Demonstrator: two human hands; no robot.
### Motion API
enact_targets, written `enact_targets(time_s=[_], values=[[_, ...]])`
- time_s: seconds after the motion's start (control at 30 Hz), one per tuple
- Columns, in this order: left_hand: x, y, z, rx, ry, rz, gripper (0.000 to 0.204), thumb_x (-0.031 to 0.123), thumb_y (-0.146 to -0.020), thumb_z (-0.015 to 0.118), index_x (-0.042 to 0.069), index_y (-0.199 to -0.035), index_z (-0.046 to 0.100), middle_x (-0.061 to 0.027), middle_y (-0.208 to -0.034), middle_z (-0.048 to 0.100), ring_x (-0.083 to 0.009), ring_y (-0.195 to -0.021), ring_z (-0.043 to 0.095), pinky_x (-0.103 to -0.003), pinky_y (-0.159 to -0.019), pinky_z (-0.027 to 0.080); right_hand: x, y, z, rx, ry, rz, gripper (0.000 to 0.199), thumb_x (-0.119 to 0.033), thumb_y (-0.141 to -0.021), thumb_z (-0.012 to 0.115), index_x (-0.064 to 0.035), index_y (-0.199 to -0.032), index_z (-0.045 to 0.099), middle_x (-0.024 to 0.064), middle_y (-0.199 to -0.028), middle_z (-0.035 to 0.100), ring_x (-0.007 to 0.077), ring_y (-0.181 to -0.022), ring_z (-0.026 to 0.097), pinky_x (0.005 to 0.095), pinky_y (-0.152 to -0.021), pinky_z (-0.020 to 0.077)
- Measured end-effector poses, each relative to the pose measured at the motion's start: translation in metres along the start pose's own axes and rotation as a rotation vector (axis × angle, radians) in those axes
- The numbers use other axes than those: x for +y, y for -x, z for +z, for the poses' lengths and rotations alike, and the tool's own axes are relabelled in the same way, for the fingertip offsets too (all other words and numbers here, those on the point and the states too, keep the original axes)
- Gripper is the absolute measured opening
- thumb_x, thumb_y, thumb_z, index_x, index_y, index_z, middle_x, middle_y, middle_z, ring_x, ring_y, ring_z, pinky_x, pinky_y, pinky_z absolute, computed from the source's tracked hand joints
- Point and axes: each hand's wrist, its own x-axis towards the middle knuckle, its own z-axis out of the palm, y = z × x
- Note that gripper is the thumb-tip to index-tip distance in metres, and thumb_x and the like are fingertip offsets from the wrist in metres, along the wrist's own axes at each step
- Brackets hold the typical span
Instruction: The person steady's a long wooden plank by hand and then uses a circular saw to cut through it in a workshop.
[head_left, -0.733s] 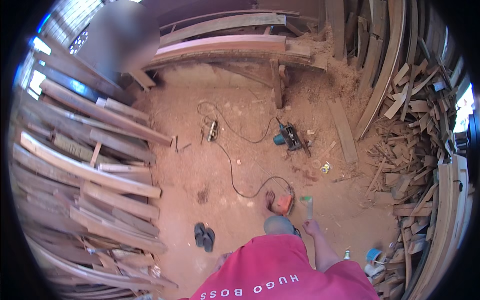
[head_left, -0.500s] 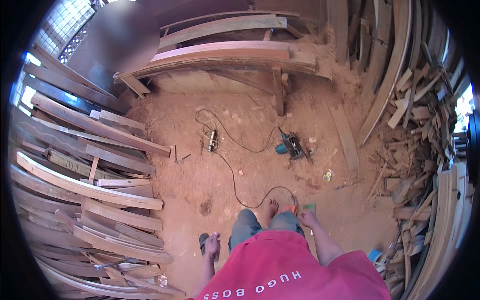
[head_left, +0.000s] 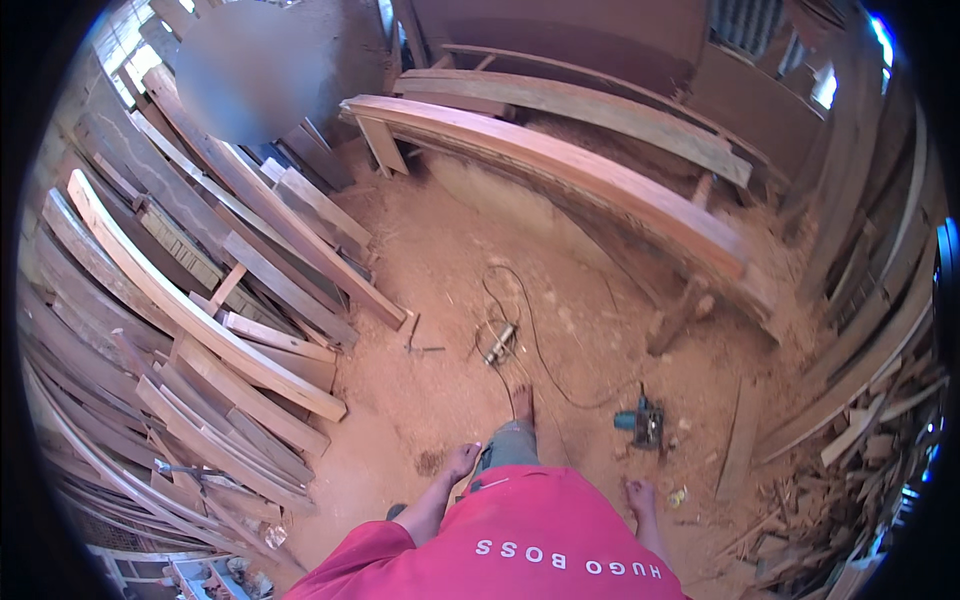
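I stand on a sawdust floor in a wood workshop, wearing a red shirt. My left hand [head_left: 459, 462] hangs loose by my leg, fingers slack and holding nothing. My right hand [head_left: 640, 496] hangs at my right side, also holding nothing. One bare foot [head_left: 522, 403] is stepped forward. A small power tool [head_left: 499, 343] with a black cable [head_left: 545, 350] lies on the floor ahead. A teal and black power tool [head_left: 642, 423] lies to the right of my foot.
Stacks of wooden planks [head_left: 200, 330] fill the left side. A long curved timber workbench [head_left: 590, 190] crosses the back. Offcuts and scrap wood [head_left: 850, 450] pile up on the right. A metal clamp [head_left: 415, 340] lies near the planks.
The view has swung left and forward as I walk. The bench and tools shifted right in view. My right hand no longer shows the green and orange items seen near it earlier.
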Motion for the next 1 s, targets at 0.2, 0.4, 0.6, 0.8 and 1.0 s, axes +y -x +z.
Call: enact_targets(time_s=[0.2, 0.4, 0.6, 0.8, 1.0], values=[[0.078, -0.142, -0.095, 0.024, 0.071, 0.078, 0.056, 0.048, -0.104, 0.045, -0.002, -0.115, 0.067, -0.0275, -0.113, 0.068, -0.0399, -0.11, 0.066, -0.045, -0.095, 0.05, -0.113, -0.092, -0.004, 0.058, 0.019, 0.174, 0.028, -0.015, -0.088, 0.07, 0.0024, -0.109, 0.065, 0.0155, -0.089, 0.072, 0.0281, -0.082, 0.07, 0.0375, -0.077, 0.0566], [0.189, -0.244, -0.205, 0.13, 0.346, 0.211, 0.044, 0.034, -0.103, 0.056, -0.001, -0.13, 0.063, -0.0176, -0.116, 0.072, -0.0257, -0.11, 0.067, -0.037, -0.096, 0.051, -0.246, -0.244, 0.03, 0.132, -0.075, -0.026, 0.027, -0.014, -0.092, 0.069, 0.001, -0.113, 0.062, 0.0104, -0.09, 0.067, 0.0194, -0.081, 0.065, 0.0338, -0.076, 0.0535], [0.281, -0.302, -0.251, 0.162, 0.433, 0.278, 0.04, 0.03, -0.102, 0.06, 0.002, -0.13, 0.064, -0.0148, -0.125, 0.069, -0.023, -0.115, 0.064, -0.037, -0.098, 0.05, -0.465, -0.376, 0.032, 0.218, 0.046, -0.28, 0.042, -0.024, -0.09, 0.073, 0.0014, -0.122, 0.06, 0.02, -0.116, 0.066, 0.0325, -0.11, 0.063, 0.042, -0.096, 0.0496], [0.267, -0.373, -0.273, 0.17, 0.546, 0.116, 0.038, 0.024, -0.102, 0.061, 0.0, -0.132, 0.063, -0.0154, -0.127, 0.067, -0.0234, -0.116, 0.064, -0.036, -0.1, 0.05, -0.639, -0.542, 0.061, 0.272, 0.469, -0.696, 0.068, -0.038, -0.082, 0.079, -0.0055, -0.136, 0.055, 0.0168, -0.139, 0.055, 0.0364, -0.132, 0.049, 0.05, -0.11, 0.0386], [0.288, -0.464, -0.341, 0.35, 0.501, 0.04, 0.04, 0.019, -0.1, 0.064, -0.003, -0.133, 0.061, -0.017, -0.129, 0.066, -0.0225, -0.118, 0.062, -0.036, -0.099, 0.05, -0.775, -0.683, 0.119, 0.057, 0.707, -0.689, 0.098, -0.061, -0.075, 0.077, -0.0095, -0.15, 0.039, 0.0157, -0.156, 0.037, 0.0366, -0.146, 0.033, 0.0548, -0.116, 0.0313]])
